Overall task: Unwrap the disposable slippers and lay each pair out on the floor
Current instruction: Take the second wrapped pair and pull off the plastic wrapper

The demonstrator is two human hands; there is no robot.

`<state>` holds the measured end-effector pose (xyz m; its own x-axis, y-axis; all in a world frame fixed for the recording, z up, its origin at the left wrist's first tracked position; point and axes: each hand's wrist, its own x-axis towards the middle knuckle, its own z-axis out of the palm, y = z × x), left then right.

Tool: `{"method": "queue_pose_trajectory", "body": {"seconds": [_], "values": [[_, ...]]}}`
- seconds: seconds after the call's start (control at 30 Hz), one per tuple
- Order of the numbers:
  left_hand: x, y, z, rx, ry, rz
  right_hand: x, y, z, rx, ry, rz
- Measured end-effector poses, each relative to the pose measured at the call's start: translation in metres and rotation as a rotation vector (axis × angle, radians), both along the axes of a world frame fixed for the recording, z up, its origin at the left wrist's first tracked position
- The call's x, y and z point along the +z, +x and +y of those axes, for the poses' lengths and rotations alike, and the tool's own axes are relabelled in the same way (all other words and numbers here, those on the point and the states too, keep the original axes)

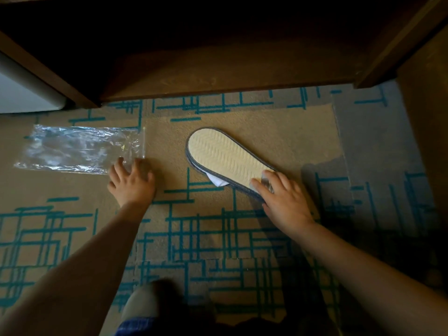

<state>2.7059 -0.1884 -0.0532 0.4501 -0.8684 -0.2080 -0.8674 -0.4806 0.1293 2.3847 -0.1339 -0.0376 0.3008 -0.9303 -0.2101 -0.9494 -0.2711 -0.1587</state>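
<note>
A pair of disposable slippers [226, 157] lies stacked sole-up on the carpet, cream ribbed sole with grey-blue trim, a bit of white fabric showing at its lower edge. My right hand [282, 197] rests on the heel end, fingers spread over the sole's edge. The empty clear plastic wrapper [77, 149] lies flat on the carpet to the left. My left hand [133, 181] sits at the wrapper's right corner, fingertips touching the plastic, fingers apart.
Tan carpet [278, 132] with teal line pattern covers the floor. A dark wooden shelf opening [218, 76] runs across the top, with wooden panels at left and right. A white appliance [24, 93] stands at far left. My knee [145, 304] shows at the bottom.
</note>
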Motion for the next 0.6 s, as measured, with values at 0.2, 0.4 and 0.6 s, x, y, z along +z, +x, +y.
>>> {"method": "queue_pose_trajectory", "body": {"seconds": [0.2, 0.4, 0.6], "values": [[0.0, -0.012, 0.018, 0.007, -0.042, 0.023, 0.0, 0.0, 0.001, -0.004, -0.01, 0.0], [0.003, -0.069, 0.057, -0.212, -0.097, 0.077, 0.007, 0.0, 0.0, -0.01, 0.005, 0.011], [0.006, -0.122, 0.07, -0.557, 0.058, 0.128, 0.02, -0.002, -0.006, -0.024, 0.162, 0.04]]}}
